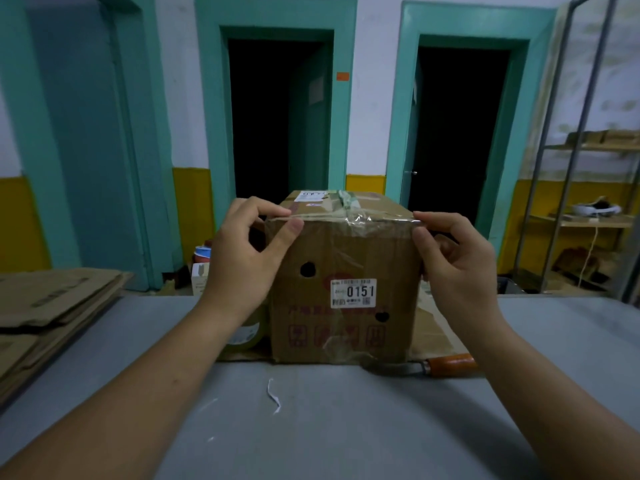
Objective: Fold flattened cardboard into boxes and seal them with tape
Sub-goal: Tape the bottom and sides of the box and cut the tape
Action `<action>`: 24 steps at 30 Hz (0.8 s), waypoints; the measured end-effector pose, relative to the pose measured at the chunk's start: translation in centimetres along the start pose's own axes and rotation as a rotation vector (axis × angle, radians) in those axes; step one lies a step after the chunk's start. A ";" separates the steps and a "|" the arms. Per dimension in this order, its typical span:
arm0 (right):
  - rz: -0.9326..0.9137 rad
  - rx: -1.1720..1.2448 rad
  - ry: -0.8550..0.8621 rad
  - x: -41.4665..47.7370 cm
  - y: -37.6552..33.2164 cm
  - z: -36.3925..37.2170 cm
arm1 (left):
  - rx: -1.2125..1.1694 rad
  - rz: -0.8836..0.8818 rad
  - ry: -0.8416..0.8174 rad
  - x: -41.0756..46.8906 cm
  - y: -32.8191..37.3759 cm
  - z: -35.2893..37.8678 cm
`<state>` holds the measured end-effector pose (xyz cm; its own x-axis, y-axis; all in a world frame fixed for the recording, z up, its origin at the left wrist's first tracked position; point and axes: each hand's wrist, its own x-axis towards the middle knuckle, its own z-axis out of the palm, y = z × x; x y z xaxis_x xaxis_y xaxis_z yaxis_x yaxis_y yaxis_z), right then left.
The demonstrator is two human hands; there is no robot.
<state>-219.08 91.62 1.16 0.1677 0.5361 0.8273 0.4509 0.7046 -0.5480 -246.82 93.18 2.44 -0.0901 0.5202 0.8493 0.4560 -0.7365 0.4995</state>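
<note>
Cardboard box (363, 254), taped on top, is standing on the table (346, 427); your left hand (242, 261) and right hand (457, 268) are pinching its top corners between fingers (270, 210).

Grey tabletop (346, 445), smooth, with faint pale scuffs. Along the left edge, a stack of flattened cardboard (52, 306), brown, sheets fanned unevenly. Near the middle of the far edge, a flat cardboard sheet (433, 327), and upright on it a cardboard box (343, 306) with a white label (353, 293) reading 0151, two round holes and red print. Just beside the box's left side, a tape roll (247, 336), partly hidden. In front of the box's right near corner, a knife (429, 366) lying flat, orange handle toward the right edge, blade close along the box's base. Nearer the near edge, apart from all else, a thin curled paper strip (273, 396), white.
</note>
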 end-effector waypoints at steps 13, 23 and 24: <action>0.039 0.020 -0.103 0.2 0.7 -0.3 | -0.265 -0.200 -0.081 -0.3 -1.4 -0.7; 0.092 0.100 -0.178 0.4 0.6 -0.8 | -0.353 -0.227 -0.224 0.4 -1.6 -2.2; 0.092 0.089 -0.172 0.3 0.6 -0.8 | -0.344 -0.222 -0.223 0.4 -1.4 -2.1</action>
<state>-218.08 91.84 1.23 0.0487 0.6660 0.7443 0.3603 0.6833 -0.6350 -249.39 93.52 2.44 0.0579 0.7339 0.6768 0.1234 -0.6780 0.7247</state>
